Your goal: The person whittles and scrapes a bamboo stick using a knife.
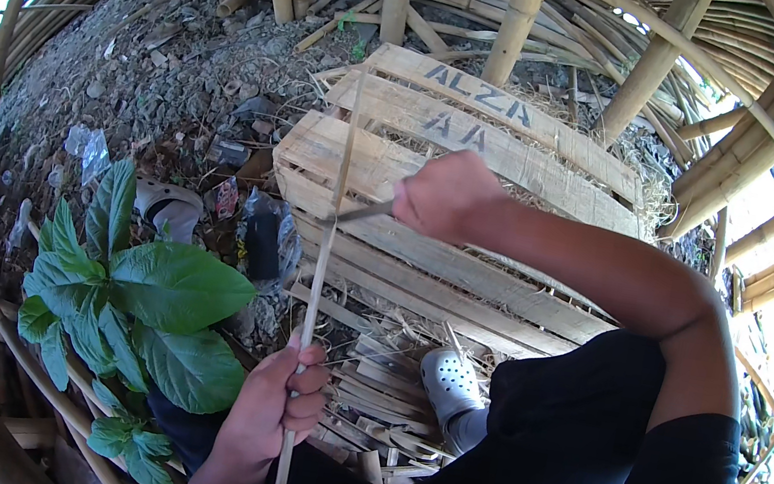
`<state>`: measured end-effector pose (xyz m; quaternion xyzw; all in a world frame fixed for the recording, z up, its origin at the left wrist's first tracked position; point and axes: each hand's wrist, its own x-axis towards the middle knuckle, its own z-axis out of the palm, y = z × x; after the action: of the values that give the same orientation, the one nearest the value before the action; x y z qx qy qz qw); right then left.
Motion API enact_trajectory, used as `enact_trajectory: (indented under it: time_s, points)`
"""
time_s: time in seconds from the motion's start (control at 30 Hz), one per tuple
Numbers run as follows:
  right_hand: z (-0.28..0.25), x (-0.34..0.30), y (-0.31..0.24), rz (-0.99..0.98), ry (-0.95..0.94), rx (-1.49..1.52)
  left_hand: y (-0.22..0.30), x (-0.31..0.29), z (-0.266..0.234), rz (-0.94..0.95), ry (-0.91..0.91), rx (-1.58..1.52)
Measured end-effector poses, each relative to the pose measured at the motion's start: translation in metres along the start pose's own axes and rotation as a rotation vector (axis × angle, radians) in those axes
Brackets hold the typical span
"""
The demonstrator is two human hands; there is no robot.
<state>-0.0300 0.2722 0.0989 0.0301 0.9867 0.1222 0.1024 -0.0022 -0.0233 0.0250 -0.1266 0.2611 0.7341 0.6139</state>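
Note:
My left hand (274, 394) is closed around a long, thin bamboo strip (320, 277) in the lower middle. Roughly upright in the picture, the strip runs from the lower edge up past the wooden crate. In a fist, my right hand (450, 196) grips a knife (361, 212), its handle hidden by the fingers. The dark blade meets the strip at a slant, above my left hand. Behind both hands lies the slatted wooden crate (521, 162), with dark stencilled letters on its top slats.
A leafy green plant (182, 289) grows at the left, close to my left forearm. Grey clogs (453, 382) are on my feet. Bamboo posts (517, 30) stand along the back. Stony soil (170, 76), plastic litter (271, 239) and bamboo offcuts (370, 412) cover the ground.

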Motion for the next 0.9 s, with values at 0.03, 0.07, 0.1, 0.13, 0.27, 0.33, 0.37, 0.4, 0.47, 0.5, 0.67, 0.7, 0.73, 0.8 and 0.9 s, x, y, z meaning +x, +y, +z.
enact_trajectory:
  time_s: [0.03, 0.07, 0.1, 0.13, 0.27, 0.33, 0.37, 0.4, 0.47, 0.5, 0.67, 0.7, 0.73, 0.8, 0.9]
  points:
    - [0.002, 0.000, 0.002, -0.006, 0.020, 0.019, 0.002, -0.002, 0.000, 0.003, -0.001, -0.024]
    - [0.003, 0.000, 0.004, -0.012, 0.040, 0.038, 0.002, 0.003, -0.002, 0.000, -0.004, -0.021]
    - [0.001, -0.001, 0.001, -0.016, 0.039, 0.041, 0.002, 0.008, -0.006, -0.017, -0.046, -0.057]
    - [0.000, -0.002, -0.005, -0.044, 0.058, 0.060, 0.002, 0.011, -0.008, -0.034, -0.088, -0.093]
    - [0.016, -0.007, -0.015, -0.237, 0.291, 0.159, 0.005, 0.009, -0.011, -0.064, -0.179, -0.162]
    - [0.012, 0.000, -0.003, -0.192, 0.383, 0.119, 0.006, 0.011, -0.009, -0.065, -0.151, -0.350]
    - [0.016, -0.003, -0.006, -0.135, 0.299, 0.132, 0.009, 0.014, -0.011, -0.048, -0.158, -0.317]
    - [0.015, -0.002, -0.019, -0.151, 0.302, 0.139, 0.013, 0.010, -0.016, -0.033, -0.148, -0.322]
    - [0.014, -0.013, -0.035, -0.247, 0.278, 0.201, 0.018, 0.006, -0.020, -0.005, -0.184, -0.277]
    - [0.016, -0.012, -0.038, -0.295, 0.360, 0.232, 0.016, 0.002, -0.019, -0.001, -0.171, -0.214]
    - [0.005, -0.021, -0.063, -0.317, 0.414, 0.240, 0.021, 0.004, -0.022, 0.015, -0.155, -0.233]
    - [0.003, -0.029, -0.072, -0.362, 0.460, 0.284, 0.021, 0.005, -0.023, 0.013, -0.178, -0.233]
    - [0.005, -0.033, -0.078, -0.368, 0.460, 0.284, 0.020, 0.005, -0.023, 0.019, -0.178, -0.236]
    - [0.008, -0.038, -0.087, -0.467, 0.669, 0.319, 0.020, 0.003, -0.022, 0.037, -0.162, -0.191]
    - [0.013, -0.035, -0.090, -0.480, 0.544, 0.322, 0.020, -0.001, -0.023, -0.003, -0.226, -0.180]
